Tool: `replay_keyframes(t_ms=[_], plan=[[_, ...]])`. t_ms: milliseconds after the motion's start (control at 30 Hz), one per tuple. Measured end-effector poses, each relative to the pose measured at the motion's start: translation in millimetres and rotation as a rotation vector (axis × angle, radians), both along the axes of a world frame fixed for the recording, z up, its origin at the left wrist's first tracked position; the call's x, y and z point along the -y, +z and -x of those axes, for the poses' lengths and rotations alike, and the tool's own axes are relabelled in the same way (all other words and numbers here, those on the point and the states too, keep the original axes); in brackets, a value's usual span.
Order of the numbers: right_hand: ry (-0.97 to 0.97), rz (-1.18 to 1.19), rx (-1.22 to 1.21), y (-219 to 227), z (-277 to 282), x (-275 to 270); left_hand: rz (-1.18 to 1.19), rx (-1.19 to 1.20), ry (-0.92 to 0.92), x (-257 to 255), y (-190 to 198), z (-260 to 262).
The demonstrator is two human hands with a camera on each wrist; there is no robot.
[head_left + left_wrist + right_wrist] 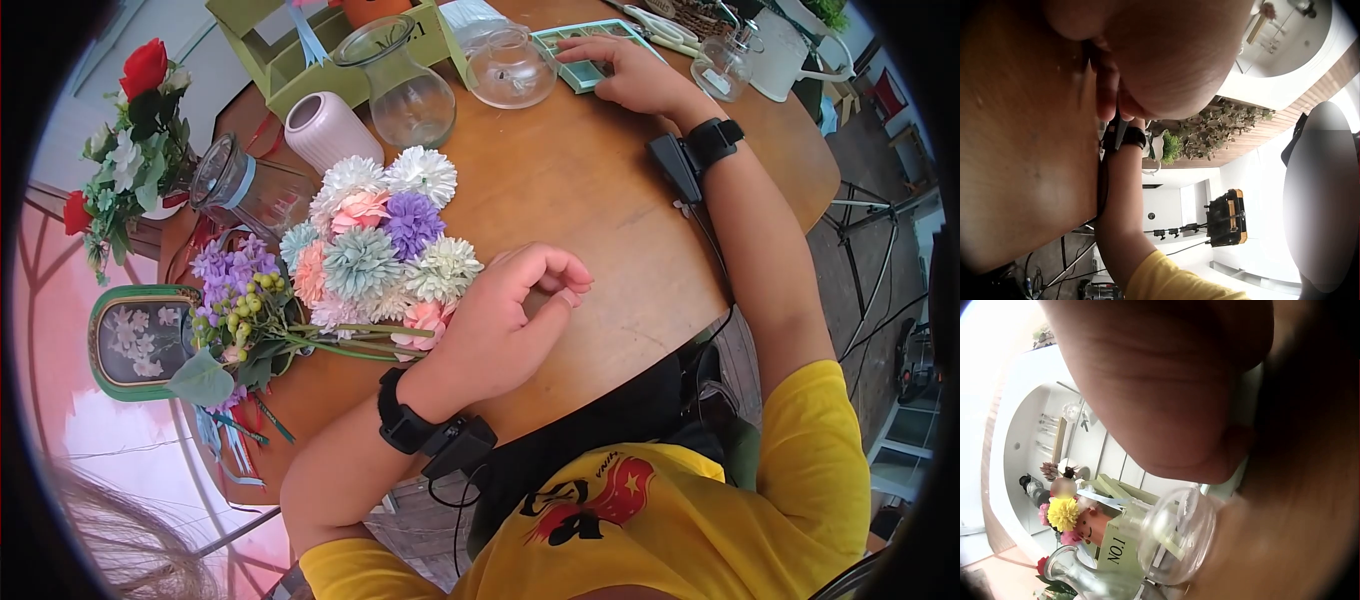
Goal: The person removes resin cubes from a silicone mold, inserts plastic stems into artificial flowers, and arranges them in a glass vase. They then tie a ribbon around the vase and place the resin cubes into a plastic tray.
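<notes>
In the head view, my left hand (505, 320) rests at the table's near side with loosely curled fingers and nothing seen in them. Beside it lies a cluster of white, pink, purple and blue-grey flower heads (370, 263). My right hand (640, 80) reaches over a pale green compartment tray (618, 28) at the back, index finger extended across it and thumb by its near edge. What its fingertips touch is hidden. The left wrist view shows the left palm (1166, 56) close up; in the right wrist view the right hand (1160, 394) covers most of the tray.
A round glass bowl (510, 68), glass vase (410, 100), pink vase (332, 130) and green wooden box (290, 85) stand at the back. Left are a tilted glass jar (270, 195), berry sprigs (240, 320) and a green-framed piece (140, 392). Scissors (660, 32) and a spray bottle (722, 68) are back right.
</notes>
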State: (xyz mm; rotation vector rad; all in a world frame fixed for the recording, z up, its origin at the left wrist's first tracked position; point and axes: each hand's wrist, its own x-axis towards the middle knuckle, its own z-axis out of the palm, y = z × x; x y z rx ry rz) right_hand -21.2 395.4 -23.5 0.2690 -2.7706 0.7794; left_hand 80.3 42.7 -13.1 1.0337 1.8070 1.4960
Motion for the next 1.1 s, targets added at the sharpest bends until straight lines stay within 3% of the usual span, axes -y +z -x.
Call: replay_keyframes(t_ms=[100,167,233,300,367,500,633,800,933,1100], plan=[[0.034,-0.070,0.029,6.9,-5.9,-2.3,0.005,-0.009,-0.006,-0.7,-0.1,0.4],[-0.066,0.064,0.149,28.8,-17.1,12.8,0.004,-0.005,-0.008,-0.4,0.7,0.1],[-0.043,0.117,0.098,41.0,-24.0,20.7,-0.004,0.001,-0.008,-0.7,2.1,-0.2],[0.101,0.091,-0.118,43.7,-27.8,22.8,-0.010,-0.022,-0.008,-1.2,2.7,0.2],[0.179,-0.028,-0.192,67.6,-44.4,54.0,-0.011,-0.032,-0.006,-1.0,2.2,-0.1],[0.247,-0.127,-0.201,50.8,-34.5,72.9,0.002,-0.036,-0.005,-1.1,4.0,-0.1],[0.220,-0.037,-0.237,41.1,-14.8,72.4,-0.015,-0.002,-0.006,-1.5,1.6,0.0],[0.312,-0.070,-0.052,57.6,-7.1,61.1,-0.001,-0.028,-0.006,-1.1,1.1,0.2],[0.172,-0.029,-0.143,48.7,-19.7,71.2,-0.002,-0.099,-0.009,-0.2,1.1,1.3],[0.328,0.026,-0.104,64.3,-47.5,84.3,-0.018,-0.163,0.011,-0.2,-0.4,-0.1]])
